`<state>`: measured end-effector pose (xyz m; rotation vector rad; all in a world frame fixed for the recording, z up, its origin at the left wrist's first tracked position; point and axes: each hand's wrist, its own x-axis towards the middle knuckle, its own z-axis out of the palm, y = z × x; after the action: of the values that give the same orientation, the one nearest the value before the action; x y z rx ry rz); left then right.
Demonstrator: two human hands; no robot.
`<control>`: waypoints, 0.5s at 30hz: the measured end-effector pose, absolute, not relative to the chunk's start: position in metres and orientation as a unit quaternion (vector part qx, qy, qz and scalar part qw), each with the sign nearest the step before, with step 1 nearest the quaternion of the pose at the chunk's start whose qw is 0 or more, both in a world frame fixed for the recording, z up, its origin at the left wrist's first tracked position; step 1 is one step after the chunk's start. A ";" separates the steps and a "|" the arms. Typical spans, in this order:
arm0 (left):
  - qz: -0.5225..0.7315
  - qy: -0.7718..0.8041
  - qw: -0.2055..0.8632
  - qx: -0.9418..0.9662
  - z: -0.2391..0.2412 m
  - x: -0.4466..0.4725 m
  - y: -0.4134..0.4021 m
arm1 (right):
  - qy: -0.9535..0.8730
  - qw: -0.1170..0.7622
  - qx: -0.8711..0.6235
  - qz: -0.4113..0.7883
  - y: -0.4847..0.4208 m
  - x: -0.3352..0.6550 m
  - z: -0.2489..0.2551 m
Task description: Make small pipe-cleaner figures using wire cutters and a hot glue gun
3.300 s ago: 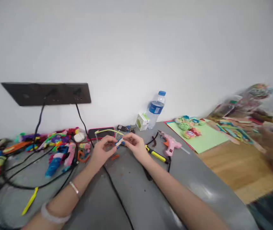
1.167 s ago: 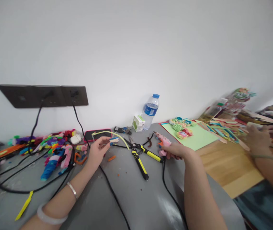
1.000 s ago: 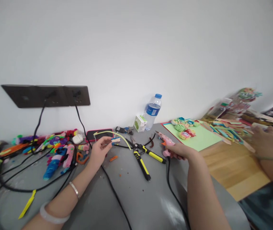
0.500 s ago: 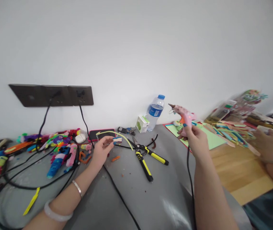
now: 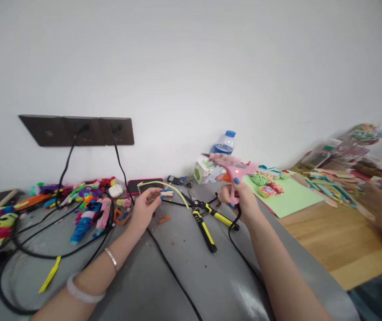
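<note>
Head view, right hand (image 5: 241, 196) gripping glue gun (image 5: 235, 171), table edge (image 5: 321, 267) beside forearm (image 5: 274, 258)

The left arm (image 5: 126, 243) wears 2 bangles (image 5: 112, 257), silver and white.

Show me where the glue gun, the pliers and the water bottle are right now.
Glue gun (image 5: 234, 168), head view: on its pink body.
Pliers (image 5: 196, 203), head view: on the pivot.
Water bottle (image 5: 227, 140), head view: on its clear shoulder.

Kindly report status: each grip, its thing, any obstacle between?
Left grip: pinching small blue-and-white piece. Right grip: holding pink glue gun, nozzle leftward. Between them: open yellow-and-black-handled pliers on grey table.
</note>
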<state>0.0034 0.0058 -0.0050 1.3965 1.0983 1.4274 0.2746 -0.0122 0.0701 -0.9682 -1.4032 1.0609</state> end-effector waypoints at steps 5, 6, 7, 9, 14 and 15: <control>0.568 0.443 0.419 0.553 -0.005 0.004 0.005 | -0.661 0.394 -0.374 0.518 -0.017 0.268 0.062; 0.567 0.443 0.417 0.555 -0.004 0.004 0.005 | -0.671 0.375 -0.368 0.524 -0.018 0.265 0.062; 0.565 0.443 0.416 0.558 -0.004 0.004 0.005 | -0.678 0.358 -0.362 0.530 -0.019 0.262 0.062; 0.564 0.442 0.416 0.560 -0.003 0.004 0.005 | -0.687 0.332 -0.351 0.543 -0.020 0.256 0.063; 0.564 0.438 0.420 0.560 -0.002 0.004 0.005 | -0.696 0.298 -0.334 0.562 -0.021 0.246 0.059; 0.563 0.437 0.420 0.561 -0.002 0.004 0.005 | -0.696 0.297 -0.334 0.563 -0.021 0.245 0.058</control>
<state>0.0042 0.0047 -0.0016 1.4061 1.0961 1.4111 0.2449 -0.0206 0.0581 -0.8867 -1.8497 1.4957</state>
